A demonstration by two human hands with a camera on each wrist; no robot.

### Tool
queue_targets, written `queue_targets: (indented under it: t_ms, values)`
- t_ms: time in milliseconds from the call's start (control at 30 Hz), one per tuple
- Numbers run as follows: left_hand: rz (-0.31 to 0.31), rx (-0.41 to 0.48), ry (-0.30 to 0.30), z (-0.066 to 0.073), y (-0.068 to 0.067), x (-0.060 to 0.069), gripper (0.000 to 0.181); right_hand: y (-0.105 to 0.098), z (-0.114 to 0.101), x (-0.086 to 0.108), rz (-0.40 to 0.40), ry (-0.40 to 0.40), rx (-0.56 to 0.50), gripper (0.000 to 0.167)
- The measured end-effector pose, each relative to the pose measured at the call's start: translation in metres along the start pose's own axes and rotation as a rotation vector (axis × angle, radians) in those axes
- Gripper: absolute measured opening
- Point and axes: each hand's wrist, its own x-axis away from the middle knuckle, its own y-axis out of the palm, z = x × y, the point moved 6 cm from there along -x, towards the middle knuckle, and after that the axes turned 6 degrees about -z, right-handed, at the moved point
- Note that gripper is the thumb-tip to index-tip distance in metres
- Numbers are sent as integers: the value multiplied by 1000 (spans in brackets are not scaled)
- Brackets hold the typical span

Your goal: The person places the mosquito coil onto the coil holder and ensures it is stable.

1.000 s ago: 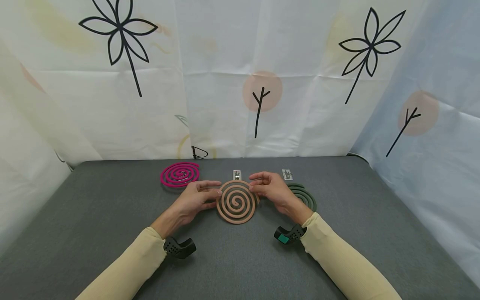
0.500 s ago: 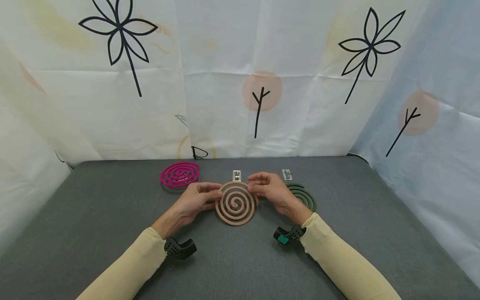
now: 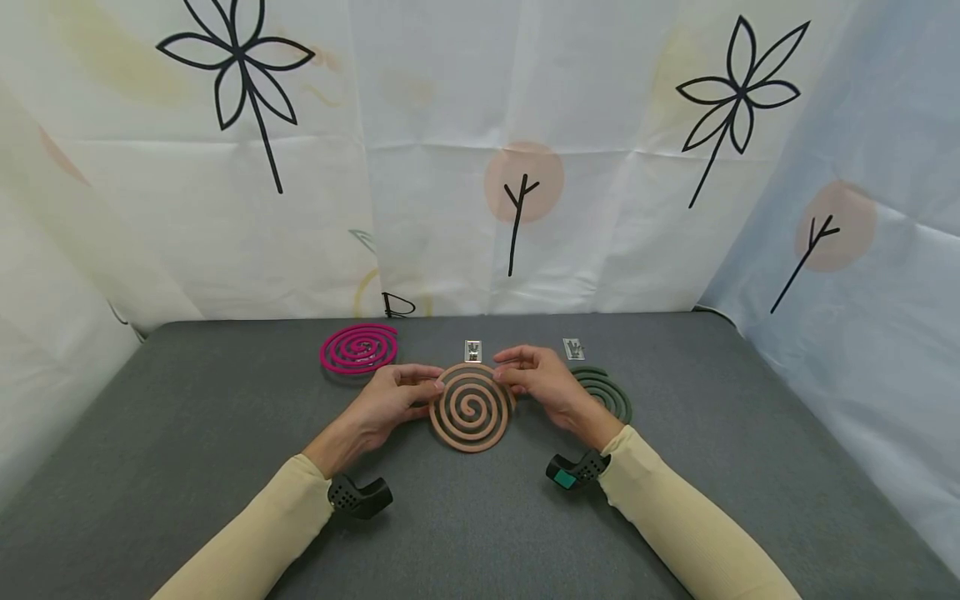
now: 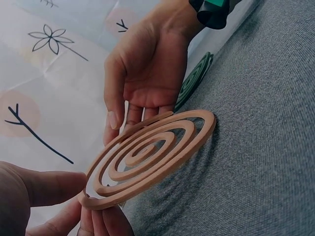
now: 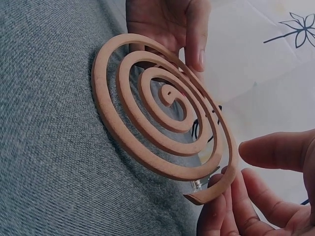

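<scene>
A tan mosquito coil [image 3: 469, 448] is held tilted just above the grey table, between both hands. My left hand [image 3: 385, 402] pinches its left rim, thumb on top and fingertips beneath in the left wrist view. On the opposite side, my right hand [image 3: 546, 382] pinches the outer ring near the coil's loose end; the right wrist view shows the thumb at the rim and fingers behind it. Just behind the coil lies a small metal coil stand [image 3: 472, 351].
A pink mosquito coil [image 3: 360, 371] sits at the back left. Partly hidden behind the right forearm is a green mosquito coil [image 3: 617, 400], with a second metal stand [image 3: 573, 349] beyond it. A white patterned cloth [image 3: 435, 208] hangs behind the table.
Both hands keep their grip on the tan coil. It has shifted very slightly left and toward me, and the right hand has edged left with it.
</scene>
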Motion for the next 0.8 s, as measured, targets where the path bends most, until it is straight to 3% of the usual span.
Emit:
queue_targets:
  t_ms: [800]
  values:
    - [-26,21,20,-3,-1,-2,37,2,2,0,-30,6,-31,40]
